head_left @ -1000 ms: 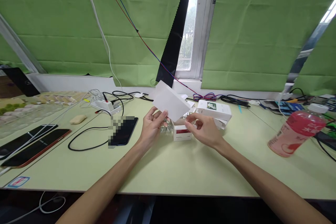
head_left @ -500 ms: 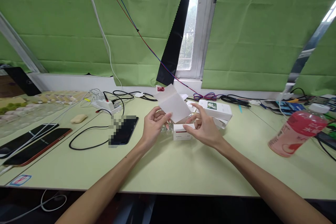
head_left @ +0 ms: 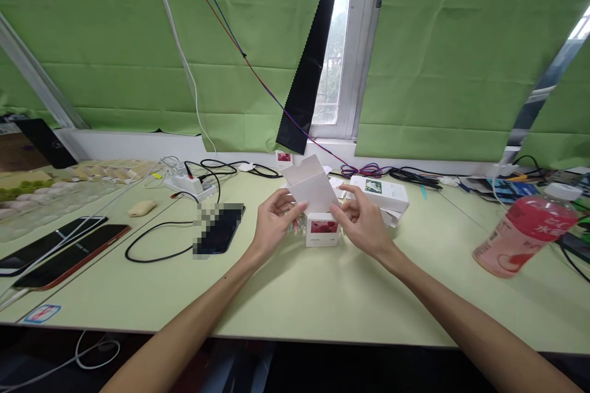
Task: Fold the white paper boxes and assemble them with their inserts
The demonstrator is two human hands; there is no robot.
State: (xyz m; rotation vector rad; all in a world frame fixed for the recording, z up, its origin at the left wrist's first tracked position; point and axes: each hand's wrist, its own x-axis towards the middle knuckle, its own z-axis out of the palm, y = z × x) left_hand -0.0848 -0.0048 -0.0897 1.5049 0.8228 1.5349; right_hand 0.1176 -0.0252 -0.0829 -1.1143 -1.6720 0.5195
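Both hands are meeting at the small white box [head_left: 322,231] on the surface [head_left: 295,295]: left hand [head_left: 273,225] and right hand [head_left: 364,223] are pinching its raised flap [head_left: 311,183] from opposite sides, equally near.

Both forearms bare, no sleeves, hands [head_left: 276,221] w/o gloves, rings or watch.

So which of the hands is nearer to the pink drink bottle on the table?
Right. The right hand is at the small white box, between the pink drink bottle and the left hand, which lies farther off.
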